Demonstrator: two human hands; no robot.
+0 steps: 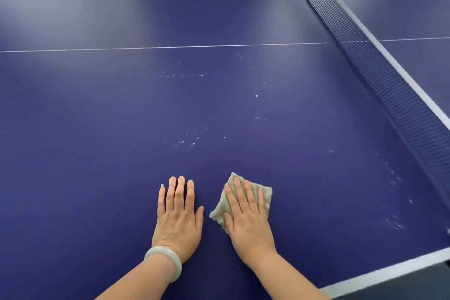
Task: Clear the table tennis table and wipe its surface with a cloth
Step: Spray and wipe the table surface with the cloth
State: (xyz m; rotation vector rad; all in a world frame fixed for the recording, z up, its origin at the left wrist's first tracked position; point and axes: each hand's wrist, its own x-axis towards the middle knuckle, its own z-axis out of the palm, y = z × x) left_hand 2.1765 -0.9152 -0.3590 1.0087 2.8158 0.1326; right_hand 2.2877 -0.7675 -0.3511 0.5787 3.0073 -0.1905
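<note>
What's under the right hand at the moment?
A beige cloth lies under the right hand, pressed flat on the blue table. Its edges show around the hand; its middle and the surface beneath are covered.

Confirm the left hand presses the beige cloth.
No, the left hand lies flat on the blue table; the right hand presses the beige cloth.

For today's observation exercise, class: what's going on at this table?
A person is wiping a blue table tennis table. The right hand presses a beige cloth flat on it; the left hand, a pale bangle on its wrist, rests flat beside it. Whitish specks dot the surface ahead, toward the net.
</note>
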